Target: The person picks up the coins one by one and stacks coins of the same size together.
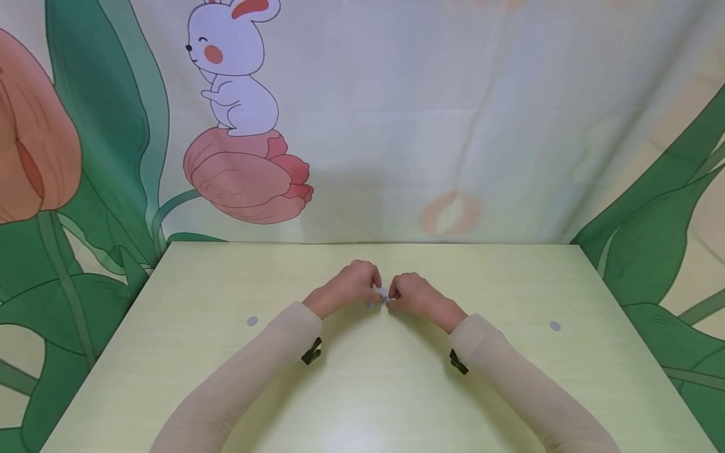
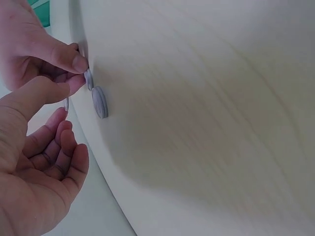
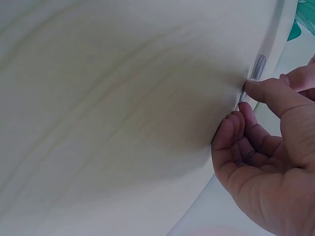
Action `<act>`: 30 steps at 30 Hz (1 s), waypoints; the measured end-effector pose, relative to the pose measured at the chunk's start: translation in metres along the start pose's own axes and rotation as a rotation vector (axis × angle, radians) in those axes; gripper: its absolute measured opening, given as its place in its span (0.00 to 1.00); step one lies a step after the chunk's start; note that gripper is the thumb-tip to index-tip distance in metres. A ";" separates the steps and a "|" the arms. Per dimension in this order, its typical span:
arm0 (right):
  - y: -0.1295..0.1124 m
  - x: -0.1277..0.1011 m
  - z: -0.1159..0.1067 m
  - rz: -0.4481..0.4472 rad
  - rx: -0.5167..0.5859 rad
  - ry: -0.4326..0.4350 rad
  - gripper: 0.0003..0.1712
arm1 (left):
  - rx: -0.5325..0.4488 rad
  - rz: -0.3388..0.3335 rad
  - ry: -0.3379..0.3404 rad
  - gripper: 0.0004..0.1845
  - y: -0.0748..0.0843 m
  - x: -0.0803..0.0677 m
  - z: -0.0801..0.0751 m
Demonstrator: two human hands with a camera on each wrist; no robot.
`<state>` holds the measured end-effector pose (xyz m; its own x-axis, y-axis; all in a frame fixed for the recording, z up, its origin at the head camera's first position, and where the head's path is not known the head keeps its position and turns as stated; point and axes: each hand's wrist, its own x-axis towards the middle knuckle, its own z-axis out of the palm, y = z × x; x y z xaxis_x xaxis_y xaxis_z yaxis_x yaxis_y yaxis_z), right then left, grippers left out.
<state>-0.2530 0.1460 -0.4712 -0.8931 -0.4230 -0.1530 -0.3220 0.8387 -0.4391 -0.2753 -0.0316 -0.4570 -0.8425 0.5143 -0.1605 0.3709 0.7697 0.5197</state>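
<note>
Close together over the table's far middle, both hands handle small, thin grey discs. My left hand [image 1: 352, 283] pinches one grey disc [image 2: 66, 103] on edge between thumb and a fingertip, its other fingers curled loosely. Just beside it, my right hand [image 1: 416, 294] pinches another grey disc [image 3: 242, 93] between thumb and finger. A further grey disc [image 2: 100, 102], thick enough to look like a stack, lies on the table next to the hands. How many pieces it holds cannot be told. In the head view the fingers partly hide the discs between them.
One grey disc [image 1: 252, 321] lies on the left of the pale yellow table [image 1: 362, 390]; another grey disc [image 1: 555, 326] is on the right. Behind the table hangs a printed curtain [image 1: 385, 126]. Dark clips [image 1: 312, 351] show under the sleeved wrists.
</note>
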 end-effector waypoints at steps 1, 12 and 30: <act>0.000 0.000 0.000 0.001 0.004 0.001 0.09 | 0.007 0.003 -0.005 0.12 0.000 0.001 0.001; 0.004 0.000 0.005 -0.018 0.028 0.051 0.04 | 0.157 0.098 0.002 0.10 0.001 0.005 0.007; 0.007 0.002 0.006 0.017 0.039 0.041 0.03 | 0.090 0.074 -0.033 0.08 -0.003 0.011 0.010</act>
<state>-0.2549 0.1489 -0.4802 -0.9107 -0.3940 -0.1244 -0.2952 0.8312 -0.4711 -0.2817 -0.0240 -0.4691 -0.7988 0.5819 -0.1529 0.4665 0.7594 0.4535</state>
